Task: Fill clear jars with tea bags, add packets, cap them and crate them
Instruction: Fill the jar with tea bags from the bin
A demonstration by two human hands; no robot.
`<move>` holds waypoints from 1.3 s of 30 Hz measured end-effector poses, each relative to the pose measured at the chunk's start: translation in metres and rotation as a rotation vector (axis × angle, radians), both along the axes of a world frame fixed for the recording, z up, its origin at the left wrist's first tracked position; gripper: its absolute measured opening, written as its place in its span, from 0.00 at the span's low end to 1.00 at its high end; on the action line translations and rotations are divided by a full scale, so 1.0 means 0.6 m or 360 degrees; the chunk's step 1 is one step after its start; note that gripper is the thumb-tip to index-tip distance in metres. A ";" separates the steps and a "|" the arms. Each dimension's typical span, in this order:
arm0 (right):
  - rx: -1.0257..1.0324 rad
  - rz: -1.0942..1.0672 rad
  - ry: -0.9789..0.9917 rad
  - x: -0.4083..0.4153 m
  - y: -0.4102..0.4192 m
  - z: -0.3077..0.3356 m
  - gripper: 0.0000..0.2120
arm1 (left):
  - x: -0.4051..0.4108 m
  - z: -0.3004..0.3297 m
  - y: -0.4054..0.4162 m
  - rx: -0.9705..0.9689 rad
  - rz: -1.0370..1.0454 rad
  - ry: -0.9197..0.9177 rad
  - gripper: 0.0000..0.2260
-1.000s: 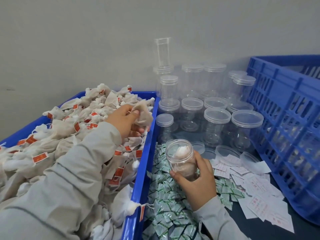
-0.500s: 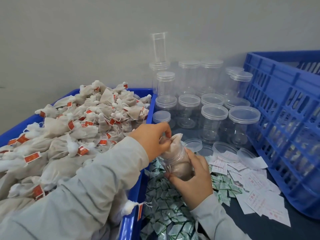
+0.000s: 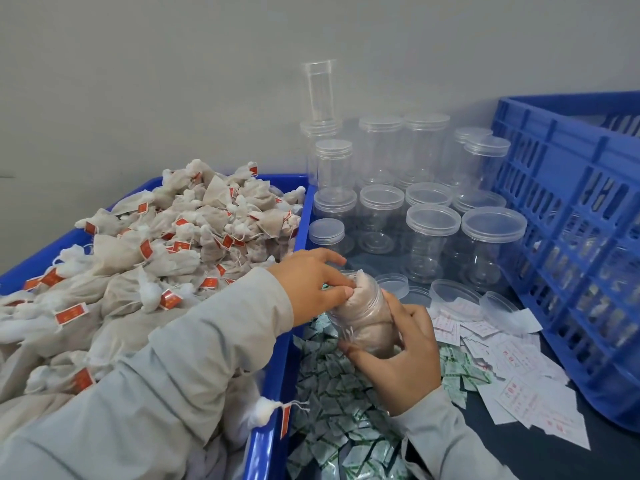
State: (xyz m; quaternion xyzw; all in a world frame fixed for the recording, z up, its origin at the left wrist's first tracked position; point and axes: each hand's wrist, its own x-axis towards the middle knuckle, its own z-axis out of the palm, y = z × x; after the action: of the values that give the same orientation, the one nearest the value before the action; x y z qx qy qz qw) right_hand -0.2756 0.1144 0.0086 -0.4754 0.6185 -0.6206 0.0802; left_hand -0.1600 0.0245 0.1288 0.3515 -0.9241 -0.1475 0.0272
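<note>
Nearest me: green-white packets (image 3: 341, 420) heaped on the dark table, just right of the blue bin wall (image 3: 273, 410). My right hand (image 3: 403, 355) is curled around the clear jar (image 3: 363, 317), thumb on its near side, fingers wrapped behind; jar is tilted, mouth toward upper left, held above the packet heap. My left hand (image 3: 313, 285) is at the jar mouth, thumb and forefinger pinching the top of a tea bag (image 3: 356, 282) that sits partly inside the jar; remaining fingers spread loosely. Jar body already shows tan bags inside. Left of that, the bin is piled with tea bags (image 3: 156, 258), red tags showing. Right of the hands: white paper slips (image 3: 512, 382) scattered, loose lids (image 3: 453, 294) lying beside them. Further back, capped empty jars (image 3: 433, 237) stand in rows against the wall. Blue crate (image 3: 571, 237) stands at far right.
</note>
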 end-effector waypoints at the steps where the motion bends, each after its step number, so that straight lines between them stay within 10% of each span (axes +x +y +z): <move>1: -0.0006 0.0002 -0.0002 0.000 0.002 0.000 0.39 | -0.003 0.001 0.003 0.0014 -0.0004 0.0014 0.13; 8: -0.0004 0.0080 -0.0244 0.003 0.004 0.007 0.40 | -0.012 -0.005 0.028 0.0468 -0.0019 0.0228 0.18; 14: 0.0126 0.0357 -0.0250 -0.016 -0.003 0.013 0.43 | -0.012 -0.026 0.021 0.0053 0.0094 0.0389 0.26; 18: 0.0253 0.0313 -0.0236 -0.062 -0.002 0.014 0.20 | 0.002 -0.025 0.003 -0.0170 0.0194 0.0595 0.27; 26: 0.1052 0.0296 0.1040 -0.052 0.001 -0.014 0.16 | 0.007 -0.023 -0.019 -0.0431 0.0294 0.0708 0.23; 31: 0.1097 0.0187 0.1298 -0.031 -0.010 -0.010 0.16 | 0.005 -0.027 -0.017 -0.0420 0.0246 0.0601 0.27; 39: 0.0594 -0.0124 0.0535 -0.077 0.011 0.044 0.04 | 0.005 -0.030 -0.015 -0.0354 0.0184 0.0456 0.23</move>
State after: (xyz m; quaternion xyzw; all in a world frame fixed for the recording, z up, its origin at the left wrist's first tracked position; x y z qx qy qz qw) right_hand -0.3219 0.1208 0.0352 -0.5246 0.7448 -0.4106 0.0387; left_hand -0.1572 0.0153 0.1110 0.3741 -0.8997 -0.0913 0.2055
